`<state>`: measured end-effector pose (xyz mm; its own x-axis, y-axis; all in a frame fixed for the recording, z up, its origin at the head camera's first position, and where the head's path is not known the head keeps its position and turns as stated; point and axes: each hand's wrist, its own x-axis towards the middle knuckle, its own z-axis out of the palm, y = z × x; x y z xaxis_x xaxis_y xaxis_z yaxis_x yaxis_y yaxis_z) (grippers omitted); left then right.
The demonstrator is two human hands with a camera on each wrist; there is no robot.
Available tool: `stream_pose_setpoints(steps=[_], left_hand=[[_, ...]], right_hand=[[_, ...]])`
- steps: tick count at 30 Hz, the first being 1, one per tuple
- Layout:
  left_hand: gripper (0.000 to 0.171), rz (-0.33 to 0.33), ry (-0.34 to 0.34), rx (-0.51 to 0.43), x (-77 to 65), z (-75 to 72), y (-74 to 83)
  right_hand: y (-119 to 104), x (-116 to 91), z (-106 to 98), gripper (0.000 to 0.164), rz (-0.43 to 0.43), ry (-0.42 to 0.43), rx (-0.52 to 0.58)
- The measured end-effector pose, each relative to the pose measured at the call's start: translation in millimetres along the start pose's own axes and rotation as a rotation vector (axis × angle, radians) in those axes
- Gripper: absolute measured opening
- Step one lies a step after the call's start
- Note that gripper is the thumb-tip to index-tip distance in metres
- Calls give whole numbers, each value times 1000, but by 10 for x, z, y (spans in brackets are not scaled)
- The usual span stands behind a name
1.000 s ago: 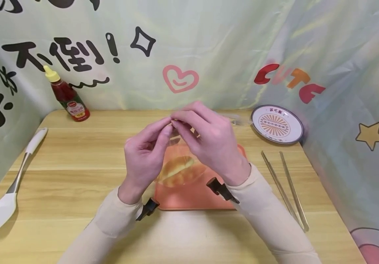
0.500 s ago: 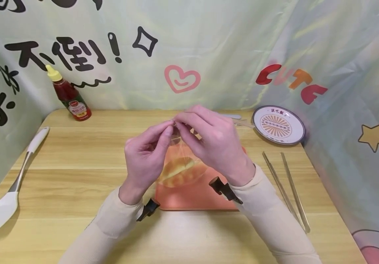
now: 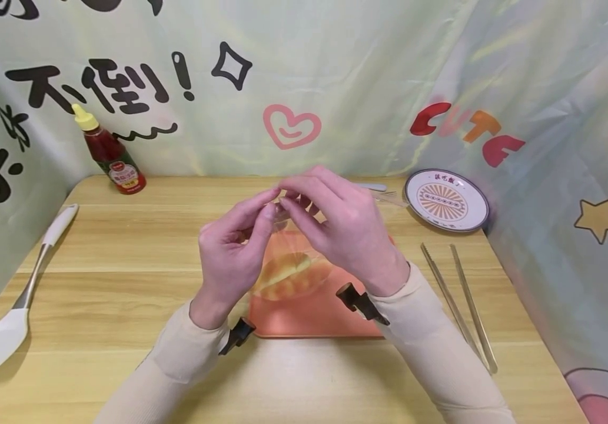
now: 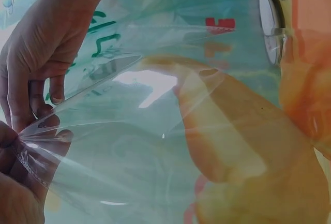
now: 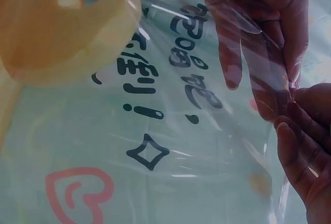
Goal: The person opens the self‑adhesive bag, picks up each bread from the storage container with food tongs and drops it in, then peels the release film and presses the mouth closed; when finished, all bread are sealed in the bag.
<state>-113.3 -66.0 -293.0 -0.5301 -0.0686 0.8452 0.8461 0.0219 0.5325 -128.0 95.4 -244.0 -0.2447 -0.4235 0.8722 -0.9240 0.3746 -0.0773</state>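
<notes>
Both hands meet above the pink board (image 3: 316, 321), fingertips together at the gathered top of a clear plastic bag (image 4: 119, 146). My left hand (image 3: 232, 253) pinches the bag's edge between thumb and fingers. From the other side my right hand (image 3: 343, 227) pinches it too; in the right wrist view its fingertips meet the film beside the left fingers. A golden split bread bun (image 3: 290, 280) shows through the bag below the hands. Whether the bag's bottom touches the board cannot be told. The right hand hides part of the board and bag.
Left of the hands lies a white spatula (image 3: 4, 341); a red sauce bottle (image 3: 115, 162) stands behind it. At right are metal tongs (image 3: 459, 306) and a patterned plate (image 3: 444, 200) leaning on the curtain. A fork (image 3: 388, 197) lies behind the right hand.
The hands stay at the bag's top. The right fingers have spread slightly from their thumb, opening a small gap near the fingertips. The bun and board stay in place.
</notes>
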Motion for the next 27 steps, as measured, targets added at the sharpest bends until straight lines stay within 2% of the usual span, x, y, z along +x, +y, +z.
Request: stream_pose_setpoints(steps=[13, 20, 27], left_hand=[[19, 6, -12, 11, -10, 6, 13], [21, -1, -10, 37, -7, 2, 10], [21, 25, -17, 52, -6, 6, 7]], right_hand=[[-4, 0, 21, 6, -56, 23, -127], [5, -12, 21, 6, -46, 25, -105], [2, -27, 34, 7, -32, 32, -121]])
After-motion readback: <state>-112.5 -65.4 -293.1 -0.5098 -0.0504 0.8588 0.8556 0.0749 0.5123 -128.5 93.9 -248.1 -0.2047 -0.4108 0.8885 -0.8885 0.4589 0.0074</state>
